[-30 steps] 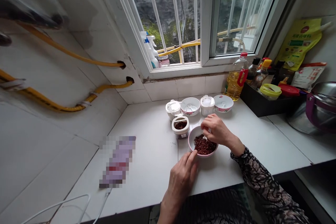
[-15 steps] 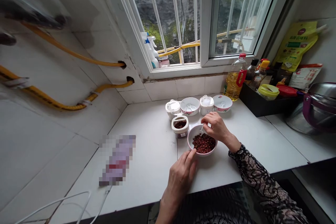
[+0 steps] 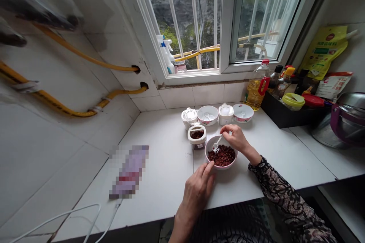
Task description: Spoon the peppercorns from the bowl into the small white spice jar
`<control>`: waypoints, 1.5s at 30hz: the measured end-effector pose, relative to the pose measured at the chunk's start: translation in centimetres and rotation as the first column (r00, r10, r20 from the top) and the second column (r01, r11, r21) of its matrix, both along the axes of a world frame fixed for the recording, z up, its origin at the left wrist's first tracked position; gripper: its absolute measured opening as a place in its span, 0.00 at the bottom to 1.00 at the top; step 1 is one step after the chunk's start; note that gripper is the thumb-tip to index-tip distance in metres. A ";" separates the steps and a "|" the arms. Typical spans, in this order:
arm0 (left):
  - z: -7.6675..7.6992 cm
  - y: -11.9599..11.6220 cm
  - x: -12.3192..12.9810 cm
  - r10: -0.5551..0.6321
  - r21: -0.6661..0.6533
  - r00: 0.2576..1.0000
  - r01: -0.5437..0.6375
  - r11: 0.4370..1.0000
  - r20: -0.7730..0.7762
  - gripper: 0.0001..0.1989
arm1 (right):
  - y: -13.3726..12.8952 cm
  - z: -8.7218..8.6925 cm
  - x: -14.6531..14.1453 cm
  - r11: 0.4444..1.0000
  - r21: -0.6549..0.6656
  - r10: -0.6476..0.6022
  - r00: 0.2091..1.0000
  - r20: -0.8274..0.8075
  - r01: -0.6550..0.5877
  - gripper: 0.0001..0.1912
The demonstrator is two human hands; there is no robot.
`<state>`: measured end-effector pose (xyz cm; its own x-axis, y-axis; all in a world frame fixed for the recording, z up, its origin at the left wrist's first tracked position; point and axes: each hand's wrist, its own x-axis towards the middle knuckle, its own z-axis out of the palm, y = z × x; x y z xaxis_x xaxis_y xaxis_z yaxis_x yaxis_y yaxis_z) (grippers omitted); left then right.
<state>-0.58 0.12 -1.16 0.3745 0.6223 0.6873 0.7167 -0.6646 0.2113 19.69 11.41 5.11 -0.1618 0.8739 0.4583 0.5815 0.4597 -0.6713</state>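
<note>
A kitchen corner with white tiled walls [image 3: 209, 93] and a barred window [image 3: 226, 22] surrounds a white desk [image 3: 162, 174]; yellow hoses [image 3: 85, 59] run along the wall at the left. Near the front edge of the desk stands a pink-rimmed bowl [image 3: 210, 149], partly filled with dark red, peppercorn-like grains [image 3: 224, 157]. The left hand [image 3: 197, 187] is at its near left side, fingertips touching the rim and the fingers lying close together; whether the thumb also grips the bowl cannot be told. The right hand [image 3: 236, 139], in a black lace-patterned sleeve [image 3: 276, 186], is over the far right part of the rim, thumb and fingers pinching the handle of a small white spoon [image 3: 216, 147]; the spoon slants down to the left, its head at the grains. Just beyond the bowl, to the left, is an open jar [image 3: 197, 144] with dark contents. Behind these, a row holds a white-lidded container [image 3: 188, 120], a flowered bowl [image 3: 203, 121], a second lidded container [image 3: 226, 118] and another flowered bowl [image 3: 243, 119]. An oil bottle [image 3: 253, 95] stands beside a black box [image 3: 275, 113] of condiments, with a metal pot [image 3: 325, 133] farther right. At the left of the desk lies a pixelated purple object [image 3: 129, 174], too obscured to identify, with a white cable [image 3: 115, 214] near its lower end.
</note>
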 end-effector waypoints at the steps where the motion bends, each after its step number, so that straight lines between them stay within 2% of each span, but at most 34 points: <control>1: 0.0 0.0 0.0 0.002 0.002 1.000 -0.002 1.000 -0.001 0.17 | -0.1 -0.1 -0.2 0.999 0.045 0.011 0.999 0.053 -0.013 0.09; 4: -0.1 0.1 0.0 0.001 0.008 1.000 -0.001 1.000 -0.003 0.17 | -0.4 -0.2 -0.7 0.990 0.106 0.078 0.984 0.160 -0.095 0.11; 7: -0.1 0.1 0.1 0.002 0.006 1.000 -0.002 1.000 -0.004 0.17 | -0.7 -0.3 -1.0 0.984 0.079 0.145 0.978 0.149 -0.157 0.12; 12: 0.0 0.1 0.2 0.006 0.012 1.000 -0.005 1.000 -0.004 0.17 | -0.8 0.3 -0.8 0.988 -0.050 0.143 0.989 -0.030 -0.144 0.11; 18: -0.1 0.1 0.1 0.003 0.007 1.000 -0.003 1.000 -0.005 0.17 | -0.7 0.7 -0.7 0.948 -0.266 0.094 0.953 -0.287 -0.173 0.09; 26: -0.1 0.1 0.1 -0.010 -0.009 1.000 0.010 1.000 0.009 0.17 | -0.3 0.8 -0.4 0.905 -0.360 0.035 0.885 -0.465 -0.225 0.07; 29: -0.1 0.1 0.3 -0.006 -0.003 1.000 0.006 1.000 0.016 0.17 | 0.2 0.9 -0.1 0.912 -0.354 0.002 0.863 -0.505 -0.209 0.07; 34: 0.0 0.2 0.5 -0.002 -0.010 1.000 0.002 1.000 0.015 0.17 | 0.8 1.4 -1.1 0.975 -0.206 -0.023 0.880 -0.474 -0.085 0.10; 36: 0.0 0.3 0.5 -0.002 -0.015 1.000 0.002 1.000 0.012 0.18 | 0.6 1.7 -1.9 0.998 -0.062 -0.019 0.916 -0.401 -0.007 0.11; 38: -0.1 0.3 0.5 0.002 -0.010 1.000 -0.002 1.000 0.005 0.18 | 0.2 1.9 -2.6 0.990 0.138 0.003 0.968 -0.251 0.033 0.09; 40: -0.1 0.4 0.6 0.011 0.003 1.000 -0.011 1.000 0.000 0.18 | -0.2 2.1 -3.2 0.950 0.311 0.046 0.998 -0.046 -0.029 0.09; 42: -0.2 0.4 0.6 0.018 0.005 1.000 -0.018 1.000 0.000 0.18 | -0.6 2.2 -3.4 0.912 0.389 0.096 0.989 0.109 -0.131 0.10; 45: -0.1 0.3 0.8 0.027 -0.026 1.000 -0.028 0.999 -0.003 0.18 | -1.0 2.2 -2.9 0.901 0.407 0.117 0.987 0.106 -0.151 0.10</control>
